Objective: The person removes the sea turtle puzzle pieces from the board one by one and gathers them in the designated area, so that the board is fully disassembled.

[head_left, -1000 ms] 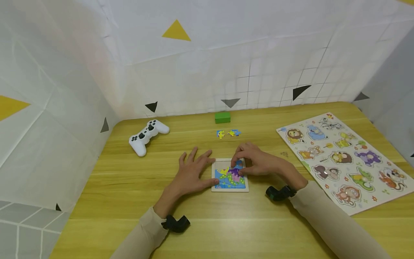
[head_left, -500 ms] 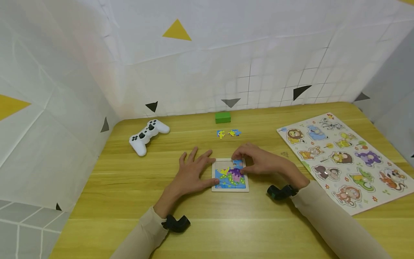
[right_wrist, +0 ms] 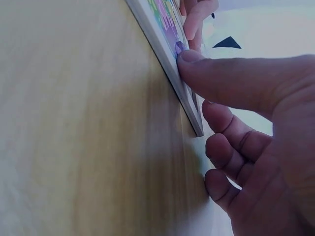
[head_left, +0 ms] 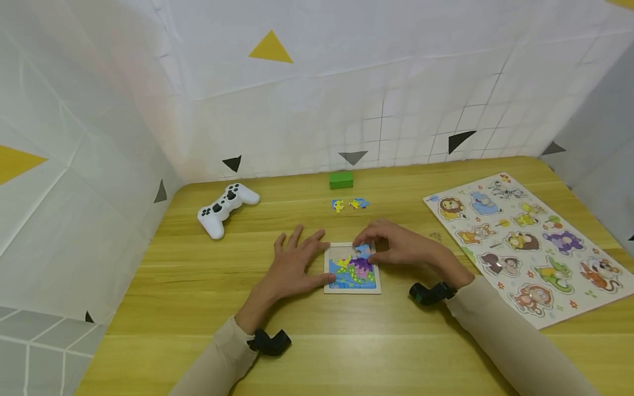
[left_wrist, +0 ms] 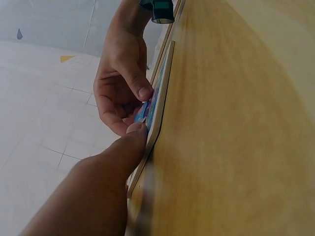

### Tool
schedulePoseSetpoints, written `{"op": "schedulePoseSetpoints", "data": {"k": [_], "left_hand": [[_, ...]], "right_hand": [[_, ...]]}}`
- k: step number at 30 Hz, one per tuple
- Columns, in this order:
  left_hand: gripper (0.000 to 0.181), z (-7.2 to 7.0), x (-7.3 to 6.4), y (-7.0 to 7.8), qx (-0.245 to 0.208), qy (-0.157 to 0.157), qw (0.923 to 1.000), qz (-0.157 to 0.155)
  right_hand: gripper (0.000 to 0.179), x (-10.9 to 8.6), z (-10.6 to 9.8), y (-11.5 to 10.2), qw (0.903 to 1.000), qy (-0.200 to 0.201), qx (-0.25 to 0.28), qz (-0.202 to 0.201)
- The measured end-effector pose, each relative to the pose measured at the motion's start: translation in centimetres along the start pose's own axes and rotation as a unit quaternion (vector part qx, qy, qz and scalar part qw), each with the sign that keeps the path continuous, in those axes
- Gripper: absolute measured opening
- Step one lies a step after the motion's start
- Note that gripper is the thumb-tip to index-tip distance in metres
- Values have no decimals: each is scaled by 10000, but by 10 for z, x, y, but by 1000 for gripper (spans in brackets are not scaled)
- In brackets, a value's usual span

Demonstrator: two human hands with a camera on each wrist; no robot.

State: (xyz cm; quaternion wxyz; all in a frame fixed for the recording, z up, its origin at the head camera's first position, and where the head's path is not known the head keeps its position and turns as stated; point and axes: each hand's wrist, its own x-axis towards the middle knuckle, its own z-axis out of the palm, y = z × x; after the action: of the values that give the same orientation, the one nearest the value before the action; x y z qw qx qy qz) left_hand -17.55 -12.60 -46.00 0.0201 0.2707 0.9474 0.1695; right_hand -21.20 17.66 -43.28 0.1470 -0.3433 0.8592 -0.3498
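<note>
A small jigsaw puzzle in a pale wooden frame (head_left: 353, 291) lies on the table, its blue, purple and yellow picture partly filled and a bare patch at the top left. My right hand (head_left: 398, 245) pinches a blue puzzle piece (head_left: 363, 251) between thumb and index finger at the top right corner. In the left wrist view that blue piece (left_wrist: 141, 114) stands slightly proud of the picture. My left hand (head_left: 295, 268) lies spread on the table, thumb and index fingertip at the frame's left side. Two loose yellow-and-blue pieces (head_left: 338, 205) lie beyond the frame.
A green block (head_left: 341, 180) sits near the table's back edge. At the back left lies a white game controller (head_left: 227, 208). A large animal puzzle board (head_left: 525, 250) lies at an angle on the right, close to my right forearm.
The blue piece at the top right has shifted slightly left and tilted under my right fingers, which moved a little with it. My left hand has stayed in place.
</note>
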Motion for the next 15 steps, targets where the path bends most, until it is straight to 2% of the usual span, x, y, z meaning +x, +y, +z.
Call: {"op": "schedulePoseSetpoints", "data": {"k": [7, 15], "left_hand": [[73, 0, 0, 0, -9, -28, 10000, -25], [74, -1, 0, 1, -26, -63, 10000, -31]], "right_hand": [[36, -1, -1, 0, 9999, 112, -97, 54], [35, -1, -3, 1, 9995, 52, -326, -8]]}}
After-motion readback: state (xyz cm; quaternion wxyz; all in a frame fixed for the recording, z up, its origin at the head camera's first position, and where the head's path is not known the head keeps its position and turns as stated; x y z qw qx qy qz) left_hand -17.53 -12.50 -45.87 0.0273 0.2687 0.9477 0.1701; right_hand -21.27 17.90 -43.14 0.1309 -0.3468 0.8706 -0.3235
